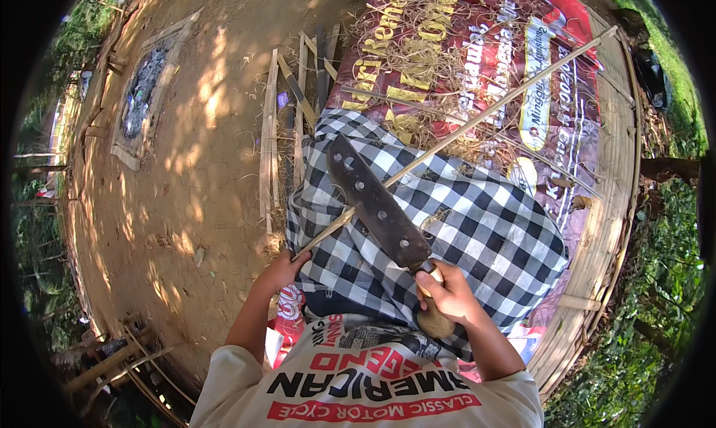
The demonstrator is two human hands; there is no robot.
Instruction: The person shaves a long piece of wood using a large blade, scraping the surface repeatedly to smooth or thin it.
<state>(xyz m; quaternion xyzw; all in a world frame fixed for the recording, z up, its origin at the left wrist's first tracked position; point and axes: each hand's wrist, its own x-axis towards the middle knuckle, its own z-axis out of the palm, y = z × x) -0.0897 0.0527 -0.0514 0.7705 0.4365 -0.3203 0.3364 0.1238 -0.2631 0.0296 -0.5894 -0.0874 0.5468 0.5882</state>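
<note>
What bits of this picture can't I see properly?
In the head view:
Under the checked cloth: covered by it.
Part of the stick: behind the knife blade.
Part of the knife handle: covered by the right grip.
Grey bits in the pale frame: too small to tell.

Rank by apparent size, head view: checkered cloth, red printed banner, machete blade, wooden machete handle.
1. Checkered cloth and red printed banner: too alike to rank, each partly covered.
2. Machete blade.
3. Wooden machete handle, partly hidden by the right hand.
</note>
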